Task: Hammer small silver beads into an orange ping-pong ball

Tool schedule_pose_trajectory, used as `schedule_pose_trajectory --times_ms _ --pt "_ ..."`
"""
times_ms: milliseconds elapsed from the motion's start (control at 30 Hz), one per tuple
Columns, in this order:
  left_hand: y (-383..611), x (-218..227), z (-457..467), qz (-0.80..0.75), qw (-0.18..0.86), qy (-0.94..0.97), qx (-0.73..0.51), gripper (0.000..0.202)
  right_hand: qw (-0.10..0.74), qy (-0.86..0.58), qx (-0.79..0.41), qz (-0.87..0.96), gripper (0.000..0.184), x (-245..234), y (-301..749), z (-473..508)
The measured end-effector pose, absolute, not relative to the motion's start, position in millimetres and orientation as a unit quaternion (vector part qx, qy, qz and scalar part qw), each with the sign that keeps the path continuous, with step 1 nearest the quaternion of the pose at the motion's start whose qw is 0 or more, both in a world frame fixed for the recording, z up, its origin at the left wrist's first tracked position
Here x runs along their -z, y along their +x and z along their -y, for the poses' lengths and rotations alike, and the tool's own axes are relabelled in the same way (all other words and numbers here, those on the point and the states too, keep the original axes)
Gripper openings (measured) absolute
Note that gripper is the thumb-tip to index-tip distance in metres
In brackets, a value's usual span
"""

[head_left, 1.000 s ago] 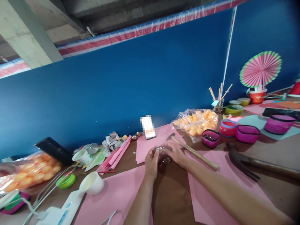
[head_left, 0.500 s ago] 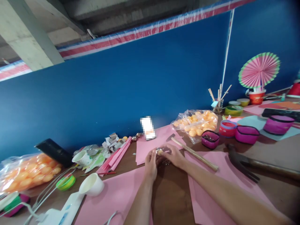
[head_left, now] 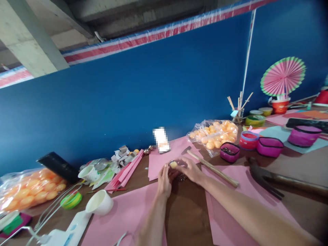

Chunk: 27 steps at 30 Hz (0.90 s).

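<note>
Between the fingers of both hands is a small ball [head_left: 173, 164], pale yellow on the side facing me, with a shiny silvery rim. My left hand [head_left: 164, 181] grips it from the left, thumb and fingertips pressed together. From the right, my right hand [head_left: 191, 171] closes its fingers on the same ball. Just below the hands lies a small pile of shiny metal bits [head_left: 181, 177] on the brown table, partly hidden by the fingers. A light-handled hammer [head_left: 214, 169] rests right of my right hand, its head on pink paper [head_left: 176, 145].
A bag of orange balls [head_left: 216, 133] and a purple tray of small dark pieces [head_left: 230, 152] are at the back right. A large claw hammer [head_left: 266, 177] lies right. Left are a white cup [head_left: 99, 202], a power strip [head_left: 74, 227] and a phone-like black slab [head_left: 57, 166].
The ball has turned slightly in my fingers, so more of its pale yellow side faces me. Both hands stay in almost the same place.
</note>
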<state>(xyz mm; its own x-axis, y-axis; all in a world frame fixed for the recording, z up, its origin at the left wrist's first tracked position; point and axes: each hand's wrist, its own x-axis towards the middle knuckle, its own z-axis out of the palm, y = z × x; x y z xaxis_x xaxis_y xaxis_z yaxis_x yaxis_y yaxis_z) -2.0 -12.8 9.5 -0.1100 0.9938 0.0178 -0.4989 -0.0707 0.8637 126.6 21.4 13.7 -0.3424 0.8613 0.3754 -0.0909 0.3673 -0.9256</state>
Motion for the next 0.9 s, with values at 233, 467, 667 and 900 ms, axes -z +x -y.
schedule_pose_trajectory --times_ms 233,467,667,900 --pt "-4.2 -7.9 11.5 -0.389 0.566 0.322 -0.651 0.031 0.477 -0.290 -0.492 0.669 0.039 -16.8 126.8 -20.5" --pt "-3.9 -7.8 12.2 -0.388 0.557 0.325 -0.659 0.030 0.489 -0.282 -0.499 0.658 0.037 -16.1 126.7 -20.8" --pt "-3.8 -5.6 11.2 -0.393 0.560 0.337 -0.647 0.036 0.491 -0.282 -0.518 0.641 0.032 -15.1 126.1 -22.3" --pt "-3.4 -11.1 14.6 -0.396 0.555 0.348 -0.643 0.039 0.494 -0.291 -0.512 0.640 0.032 -18.4 125.9 -20.3"
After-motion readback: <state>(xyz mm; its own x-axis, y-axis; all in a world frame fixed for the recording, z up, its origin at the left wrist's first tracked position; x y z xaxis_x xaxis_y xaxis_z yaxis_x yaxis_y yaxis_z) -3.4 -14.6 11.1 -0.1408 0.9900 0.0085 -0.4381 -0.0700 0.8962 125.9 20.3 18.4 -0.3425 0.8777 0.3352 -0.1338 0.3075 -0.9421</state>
